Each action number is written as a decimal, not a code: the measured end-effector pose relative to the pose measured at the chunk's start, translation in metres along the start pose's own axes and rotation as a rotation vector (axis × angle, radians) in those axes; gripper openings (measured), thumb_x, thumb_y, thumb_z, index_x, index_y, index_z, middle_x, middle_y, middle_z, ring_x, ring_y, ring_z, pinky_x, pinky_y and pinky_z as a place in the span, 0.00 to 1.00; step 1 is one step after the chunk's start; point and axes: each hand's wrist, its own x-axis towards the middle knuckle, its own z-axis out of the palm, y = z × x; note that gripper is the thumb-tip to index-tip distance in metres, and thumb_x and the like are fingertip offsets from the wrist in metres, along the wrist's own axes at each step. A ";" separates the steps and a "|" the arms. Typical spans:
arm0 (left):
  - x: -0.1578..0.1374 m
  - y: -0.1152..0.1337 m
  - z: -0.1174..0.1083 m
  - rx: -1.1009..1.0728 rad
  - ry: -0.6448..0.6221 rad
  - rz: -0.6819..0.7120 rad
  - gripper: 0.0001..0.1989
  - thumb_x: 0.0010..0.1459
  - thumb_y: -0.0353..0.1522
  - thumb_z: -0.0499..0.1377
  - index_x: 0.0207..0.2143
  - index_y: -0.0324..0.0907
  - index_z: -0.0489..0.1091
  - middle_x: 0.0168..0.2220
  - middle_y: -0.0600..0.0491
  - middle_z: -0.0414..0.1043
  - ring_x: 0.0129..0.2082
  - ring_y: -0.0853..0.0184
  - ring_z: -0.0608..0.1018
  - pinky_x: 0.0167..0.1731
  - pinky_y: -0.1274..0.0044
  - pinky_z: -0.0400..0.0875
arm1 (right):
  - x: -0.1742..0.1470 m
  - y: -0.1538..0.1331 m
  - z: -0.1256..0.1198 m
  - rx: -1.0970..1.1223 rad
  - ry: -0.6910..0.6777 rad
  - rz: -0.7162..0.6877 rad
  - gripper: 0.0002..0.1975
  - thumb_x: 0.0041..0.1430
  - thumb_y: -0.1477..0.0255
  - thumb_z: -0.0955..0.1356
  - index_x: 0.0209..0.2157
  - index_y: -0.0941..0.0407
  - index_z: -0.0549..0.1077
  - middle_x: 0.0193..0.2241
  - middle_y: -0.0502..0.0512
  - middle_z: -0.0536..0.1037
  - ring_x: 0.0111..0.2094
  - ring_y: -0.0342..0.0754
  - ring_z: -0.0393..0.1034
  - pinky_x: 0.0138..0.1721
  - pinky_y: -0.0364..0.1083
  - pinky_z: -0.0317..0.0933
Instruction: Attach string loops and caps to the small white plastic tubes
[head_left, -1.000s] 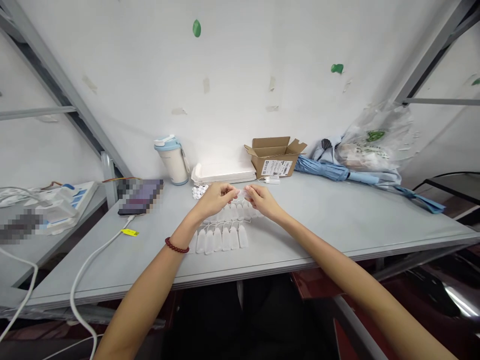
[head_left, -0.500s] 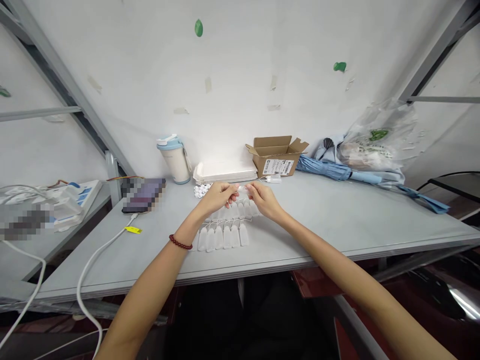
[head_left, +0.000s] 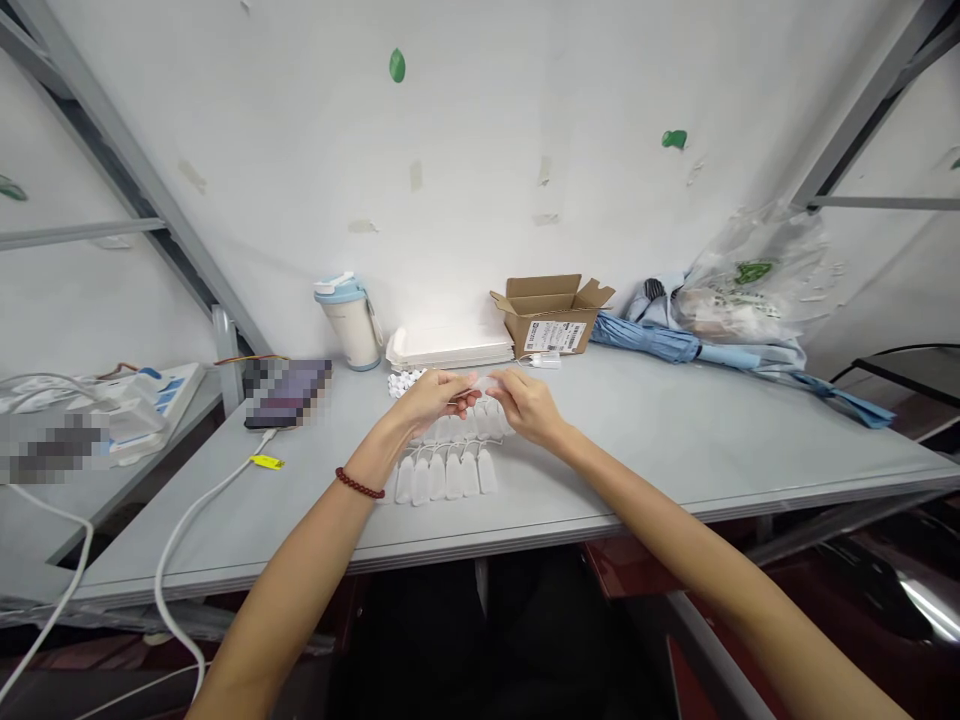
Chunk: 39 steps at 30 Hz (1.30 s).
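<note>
Nearest me, along the front of the table (head_left: 675, 440), I have a front row (head_left: 454, 477) of frosted tags lying side by side, cord ends pointing away; I take that to keep the cords from tangling and each tag easy to pick up. Just past it lies a back row (head_left: 469, 425), partly hidden under my hands. Above that row, I have the left grip (head_left: 431, 397) and the right grip (head_left: 532, 405) almost meeting, each pinching a clear piece (head_left: 486, 383) between thumb and forefinger. The piece sits right at the fingertips, bridging the small gap, its left end in the left grip and its right end in the right; I judge that this two-ended hold steadies something so small, though my fingers hide much of its shape. Beyond, near the left grip, white bits (head_left: 405, 382) lie heaped, within easy reach, I'd say. Farther back, against the wall, stand a white tray (head_left: 450, 346) and an open box (head_left: 551, 325), probably pushed there to leave working room.
</note>
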 end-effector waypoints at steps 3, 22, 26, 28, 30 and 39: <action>-0.001 0.000 -0.001 0.078 0.004 0.059 0.18 0.47 0.44 0.63 0.24 0.35 0.72 0.26 0.50 0.71 0.24 0.72 0.70 0.29 0.77 0.68 | 0.001 -0.001 -0.002 0.113 -0.010 0.081 0.18 0.64 0.61 0.56 0.36 0.57 0.71 0.28 0.57 0.73 0.28 0.48 0.65 0.32 0.44 0.56; -0.001 0.008 -0.020 0.120 0.353 0.056 0.13 0.51 0.39 0.60 0.29 0.37 0.70 0.25 0.52 0.69 0.21 0.74 0.68 0.23 0.80 0.68 | 0.010 0.033 -0.015 0.184 0.046 0.348 0.17 0.61 0.60 0.57 0.31 0.57 0.69 0.22 0.50 0.67 0.26 0.45 0.59 0.30 0.43 0.52; 0.006 -0.003 -0.045 0.327 0.540 0.099 0.09 0.49 0.36 0.58 0.25 0.37 0.69 0.23 0.53 0.70 0.20 0.72 0.69 0.21 0.79 0.66 | 0.009 0.071 -0.023 0.010 -0.009 0.441 0.14 0.60 0.67 0.57 0.33 0.59 0.71 0.27 0.56 0.73 0.28 0.47 0.63 0.33 0.44 0.54; 0.011 -0.012 -0.058 0.463 0.581 0.104 0.09 0.48 0.36 0.57 0.25 0.38 0.69 0.22 0.52 0.71 0.20 0.70 0.70 0.22 0.79 0.65 | 0.007 0.089 -0.026 -0.069 -0.052 0.508 0.13 0.59 0.70 0.58 0.32 0.60 0.72 0.28 0.58 0.75 0.30 0.48 0.65 0.33 0.44 0.54; 0.015 -0.019 -0.068 0.591 0.613 0.092 0.09 0.49 0.35 0.55 0.25 0.38 0.70 0.22 0.51 0.72 0.21 0.68 0.72 0.24 0.78 0.65 | 0.003 0.103 -0.028 -0.113 -0.092 0.549 0.13 0.59 0.72 0.59 0.31 0.60 0.73 0.29 0.59 0.76 0.30 0.49 0.66 0.34 0.44 0.55; 0.020 -0.035 -0.083 1.028 0.626 0.104 0.11 0.50 0.32 0.52 0.29 0.38 0.73 0.31 0.46 0.77 0.34 0.60 0.76 0.35 0.75 0.65 | -0.006 0.125 -0.025 -0.195 -0.189 0.573 0.13 0.57 0.75 0.62 0.41 0.62 0.75 0.37 0.63 0.78 0.36 0.51 0.69 0.39 0.45 0.58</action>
